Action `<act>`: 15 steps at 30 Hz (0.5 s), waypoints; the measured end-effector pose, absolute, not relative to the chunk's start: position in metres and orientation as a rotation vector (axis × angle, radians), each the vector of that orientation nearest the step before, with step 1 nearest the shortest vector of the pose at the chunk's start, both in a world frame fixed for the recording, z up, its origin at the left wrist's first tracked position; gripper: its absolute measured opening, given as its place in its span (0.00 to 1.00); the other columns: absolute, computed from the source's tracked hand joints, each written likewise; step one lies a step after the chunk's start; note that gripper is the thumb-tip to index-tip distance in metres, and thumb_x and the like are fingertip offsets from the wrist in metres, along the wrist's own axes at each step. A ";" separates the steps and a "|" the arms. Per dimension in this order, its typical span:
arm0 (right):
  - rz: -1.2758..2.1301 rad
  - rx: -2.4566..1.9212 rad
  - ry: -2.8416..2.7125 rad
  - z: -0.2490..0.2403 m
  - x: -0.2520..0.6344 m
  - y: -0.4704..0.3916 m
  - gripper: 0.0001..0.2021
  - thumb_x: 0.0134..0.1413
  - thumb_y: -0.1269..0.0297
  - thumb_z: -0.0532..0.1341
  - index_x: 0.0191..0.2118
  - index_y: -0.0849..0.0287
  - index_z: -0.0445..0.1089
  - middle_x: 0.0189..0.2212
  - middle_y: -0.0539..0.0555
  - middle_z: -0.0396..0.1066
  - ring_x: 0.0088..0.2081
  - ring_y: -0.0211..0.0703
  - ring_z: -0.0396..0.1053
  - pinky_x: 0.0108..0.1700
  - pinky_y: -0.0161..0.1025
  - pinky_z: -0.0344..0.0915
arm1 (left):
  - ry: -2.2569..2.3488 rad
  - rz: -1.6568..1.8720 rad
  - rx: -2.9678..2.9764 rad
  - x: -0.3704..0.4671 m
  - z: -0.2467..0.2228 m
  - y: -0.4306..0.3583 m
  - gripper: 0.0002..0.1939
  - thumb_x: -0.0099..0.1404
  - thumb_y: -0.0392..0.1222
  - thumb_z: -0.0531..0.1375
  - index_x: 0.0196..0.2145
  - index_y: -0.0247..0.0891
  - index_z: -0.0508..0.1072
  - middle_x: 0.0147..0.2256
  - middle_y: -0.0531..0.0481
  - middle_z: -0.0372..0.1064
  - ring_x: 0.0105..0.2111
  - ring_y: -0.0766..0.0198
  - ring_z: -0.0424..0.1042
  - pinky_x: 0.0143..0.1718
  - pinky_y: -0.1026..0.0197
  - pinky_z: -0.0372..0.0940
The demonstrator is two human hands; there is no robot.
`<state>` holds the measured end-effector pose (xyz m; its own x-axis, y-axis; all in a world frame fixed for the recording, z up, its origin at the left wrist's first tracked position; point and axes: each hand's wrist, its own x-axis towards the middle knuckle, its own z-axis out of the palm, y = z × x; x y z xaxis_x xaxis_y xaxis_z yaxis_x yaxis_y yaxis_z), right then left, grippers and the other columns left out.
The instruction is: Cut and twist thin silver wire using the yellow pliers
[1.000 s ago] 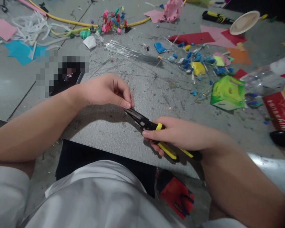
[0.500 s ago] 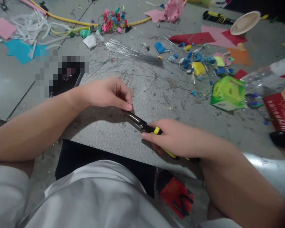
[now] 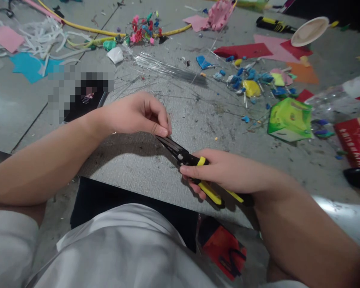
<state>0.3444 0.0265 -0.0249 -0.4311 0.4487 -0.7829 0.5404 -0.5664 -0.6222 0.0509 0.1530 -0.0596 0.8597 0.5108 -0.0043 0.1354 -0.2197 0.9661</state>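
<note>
My right hand (image 3: pixel 210 168) is wrapped round the black and yellow long-nose pliers (image 3: pixel 180 155), whose tips point up and left. The yellow handles stand somewhat apart. Right at the plier tips, my left hand (image 3: pixel 147 116) is closed in a pinch, thumb against the fingers. A thin wire (image 3: pixel 192 84) seems to run up and right from near those fingertips, though what lies inside the pinch is too small to make out. Beyond my hands lies a bundle of thin silver wires (image 3: pixel 165 69) on the grey surface.
Small blue and yellow pieces (image 3: pixel 252 88) lie at the right, beside a green box (image 3: pixel 289 120) and a red box (image 3: pixel 354 140). A dark phone-like object (image 3: pixel 87 98) is behind my left forearm. Colourful beaded wires (image 3: pixel 144 30), a yellow hoop (image 3: pixel 87 29) and white strips (image 3: pixel 39 36) sit farther back.
The pliers have turned in my right hand, and their handles have spread apart, showing more yellow. My left hand stays pinched close to the tips, having shifted very slightly.
</note>
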 end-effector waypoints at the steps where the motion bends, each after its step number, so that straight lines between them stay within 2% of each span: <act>1: -2.141 1.658 1.444 -0.023 0.343 0.026 0.25 0.72 0.40 0.80 0.37 0.55 0.77 0.29 0.55 0.82 0.29 0.44 0.80 0.29 0.35 0.76 | 0.499 0.364 1.776 0.051 -0.060 0.152 0.23 0.82 0.60 0.79 0.46 0.33 0.92 0.47 0.43 0.94 0.55 0.54 0.90 0.67 0.45 0.81; 5: -1.831 1.729 1.585 -0.014 0.334 0.025 0.24 0.80 0.44 0.74 0.35 0.54 0.76 0.29 0.55 0.82 0.28 0.44 0.77 0.28 0.36 0.70 | 0.522 0.384 1.668 0.055 -0.062 0.147 0.13 0.73 0.48 0.82 0.39 0.37 0.90 0.43 0.43 0.92 0.46 0.54 0.91 0.56 0.51 0.84; 9: -1.471 1.800 1.740 -0.010 0.330 0.024 0.25 0.81 0.43 0.74 0.34 0.53 0.74 0.28 0.57 0.84 0.27 0.44 0.75 0.28 0.38 0.66 | 0.578 0.396 1.668 0.059 -0.064 0.146 0.12 0.70 0.50 0.84 0.38 0.42 0.91 0.41 0.46 0.91 0.44 0.53 0.91 0.53 0.52 0.85; 11: -1.519 1.795 1.718 -0.010 0.331 0.024 0.25 0.81 0.41 0.73 0.34 0.53 0.75 0.29 0.57 0.84 0.27 0.45 0.75 0.28 0.38 0.65 | 0.582 0.420 1.666 0.059 -0.064 0.148 0.13 0.70 0.52 0.84 0.38 0.42 0.92 0.41 0.46 0.91 0.46 0.52 0.92 0.56 0.49 0.85; 15: -1.972 1.690 1.551 -0.014 0.338 0.024 0.28 0.75 0.34 0.76 0.35 0.54 0.76 0.30 0.58 0.84 0.29 0.45 0.78 0.29 0.36 0.71 | 0.419 0.466 1.639 0.055 -0.060 0.152 0.12 0.73 0.52 0.85 0.38 0.45 0.93 0.44 0.47 0.95 0.46 0.53 0.90 0.58 0.43 0.85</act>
<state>0.3382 0.0244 -0.0136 -0.3707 0.4950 -0.7859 0.6471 -0.4693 -0.6008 0.0553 0.1519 -0.0603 0.8490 0.5252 0.0583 0.0029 -0.1150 0.9934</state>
